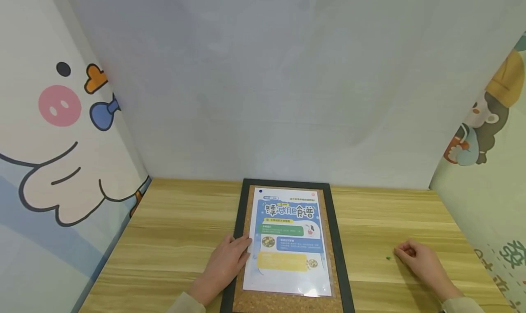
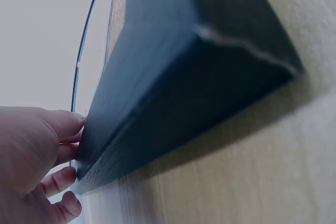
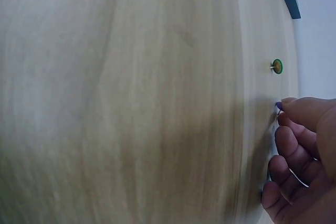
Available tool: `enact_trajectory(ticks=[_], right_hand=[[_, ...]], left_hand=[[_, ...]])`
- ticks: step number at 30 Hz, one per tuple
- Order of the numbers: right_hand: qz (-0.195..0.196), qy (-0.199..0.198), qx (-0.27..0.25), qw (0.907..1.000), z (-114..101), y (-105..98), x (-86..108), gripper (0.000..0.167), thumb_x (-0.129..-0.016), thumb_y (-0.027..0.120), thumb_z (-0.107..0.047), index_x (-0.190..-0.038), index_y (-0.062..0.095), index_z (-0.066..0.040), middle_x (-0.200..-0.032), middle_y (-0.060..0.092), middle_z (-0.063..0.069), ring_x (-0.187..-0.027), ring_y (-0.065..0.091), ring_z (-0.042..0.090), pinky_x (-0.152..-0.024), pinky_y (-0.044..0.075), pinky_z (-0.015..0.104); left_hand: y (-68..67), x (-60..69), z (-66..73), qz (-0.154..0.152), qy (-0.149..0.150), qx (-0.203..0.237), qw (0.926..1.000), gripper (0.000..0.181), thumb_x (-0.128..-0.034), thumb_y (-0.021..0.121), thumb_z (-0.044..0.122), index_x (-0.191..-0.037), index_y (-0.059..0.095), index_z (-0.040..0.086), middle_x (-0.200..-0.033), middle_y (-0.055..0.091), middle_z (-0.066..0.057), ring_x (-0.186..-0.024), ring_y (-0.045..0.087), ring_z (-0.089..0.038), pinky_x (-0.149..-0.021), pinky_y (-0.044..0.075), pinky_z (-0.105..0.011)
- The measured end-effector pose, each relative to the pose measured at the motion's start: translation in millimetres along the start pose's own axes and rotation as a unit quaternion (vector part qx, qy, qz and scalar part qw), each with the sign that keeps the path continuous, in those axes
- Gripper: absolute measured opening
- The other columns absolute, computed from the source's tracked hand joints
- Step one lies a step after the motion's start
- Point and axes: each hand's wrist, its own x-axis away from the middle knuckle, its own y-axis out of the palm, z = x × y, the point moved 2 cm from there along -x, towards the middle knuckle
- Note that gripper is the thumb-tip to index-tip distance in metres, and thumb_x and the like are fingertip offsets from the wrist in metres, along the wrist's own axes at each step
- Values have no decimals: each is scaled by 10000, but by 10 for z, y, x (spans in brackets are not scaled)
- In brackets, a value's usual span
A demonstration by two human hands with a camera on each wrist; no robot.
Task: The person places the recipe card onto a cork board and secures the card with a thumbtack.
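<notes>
A cork board (image 1: 283, 301) in a dark frame (image 1: 343, 267) lies flat on the table, bearing a colourful printed sheet (image 1: 287, 281). A blue thumbtack (image 1: 260, 191) is at the sheet's upper left corner and a pink thumbtack (image 1: 313, 194) at its upper right. My left hand (image 1: 226, 262) rests across the frame's left side, fingertips reaching the board. To the right of the board, my right hand (image 1: 419, 260) pinches a small purple-blue thumbtack (image 3: 279, 106) between thumb and forefinger, low over the table. Just beside it a green thumbtack (image 3: 277, 66) lies on the wood.
The wood-grain table (image 1: 172, 235) extends to both sides of the board. A pale grey wall (image 1: 263, 98) rises behind it. Printed panels with cartoon figures flank the left and right.
</notes>
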Motion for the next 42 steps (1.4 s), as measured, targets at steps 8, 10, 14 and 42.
enact_trajectory(ticks=[8,10,14,42], right_hand=[[21,-18,9,10000,26,7,8,200,-1027,659,-206,-995,697,-12,-902,708,30,-782,564,123,-678,470,290],[30,-36,30,10000,27,3,4,201,-1029,658,-207,-994,699,-13,-906,713,37,-783,569,126,-676,473,290],[-24,-26,37,10000,29,-7,-6,195,-1034,656,-204,-999,706,-19,-929,724,56,-805,585,146,-693,482,313],[-252,-325,-745,9964,-463,85,28,145,-997,715,-188,-1015,767,-54,-1007,758,61,-845,605,17,-735,504,262]], left_hand=[[-8,7,4,36,57,11,10000,358,-989,729,192,-1326,704,72,-1404,666,-112,-842,447,-154,-678,406,-272],[-12,11,6,52,80,30,9999,357,-986,731,183,-1323,704,67,-1402,667,-116,-843,447,-157,-679,408,-277],[-8,10,6,67,102,33,9999,355,-983,734,175,-1319,706,64,-1398,669,-117,-844,450,-159,-683,413,-282],[-1,3,4,83,81,8,9999,362,-978,739,177,-1320,707,62,-1397,670,-113,-843,451,-160,-680,408,-282]])
